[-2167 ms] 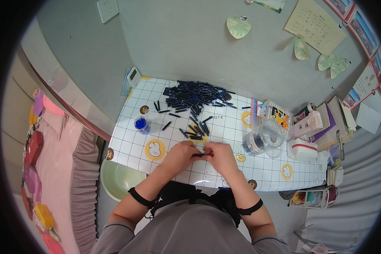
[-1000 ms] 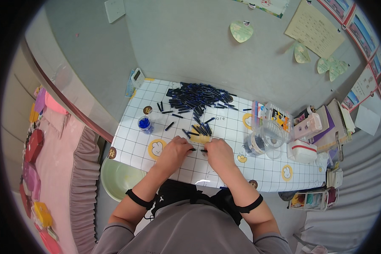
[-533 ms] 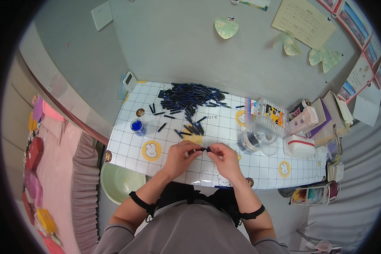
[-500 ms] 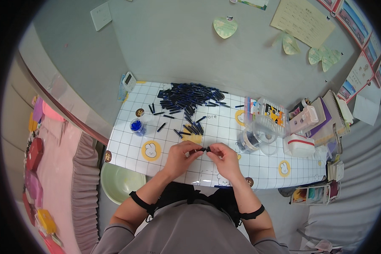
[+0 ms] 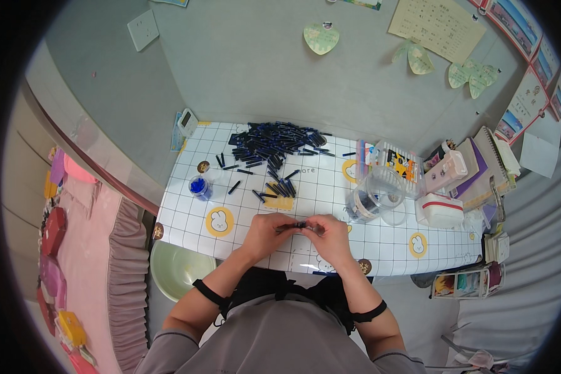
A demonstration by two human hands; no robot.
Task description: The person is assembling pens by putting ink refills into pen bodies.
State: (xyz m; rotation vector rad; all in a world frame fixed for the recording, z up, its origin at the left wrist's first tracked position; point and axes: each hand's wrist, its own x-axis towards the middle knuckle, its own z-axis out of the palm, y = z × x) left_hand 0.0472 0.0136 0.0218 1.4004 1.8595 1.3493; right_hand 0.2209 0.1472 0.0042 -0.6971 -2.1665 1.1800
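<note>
Just above the near part of the table, my left hand (image 5: 268, 238) and my right hand (image 5: 332, 240) meet fingertip to fingertip. Both pinch a small dark ink cartridge (image 5: 301, 225), one at each end; the fingers cover most of it. Beyond them lies a loose group of dark cartridges (image 5: 283, 188). Farther back is a big heap of the same dark blue-black cartridges (image 5: 274, 144), with a few strays around it. To the left stands a small clear jar (image 5: 200, 190) holding bright blue pieces, too small to make out.
On the right, a clear plastic tub (image 5: 371, 202) with dark contents stands before a clear case (image 5: 397, 163). Beside them are a white pouch (image 5: 439, 210) and notebooks (image 5: 485, 163). A small white timer (image 5: 187, 122) leans by the wall. Below the table's left edge sits a green basin (image 5: 179, 268).
My hands have drawn closer together, closing the small gap between the dark pieces at their fingertips. The view has shifted slightly; the heap and jar look unchanged.
</note>
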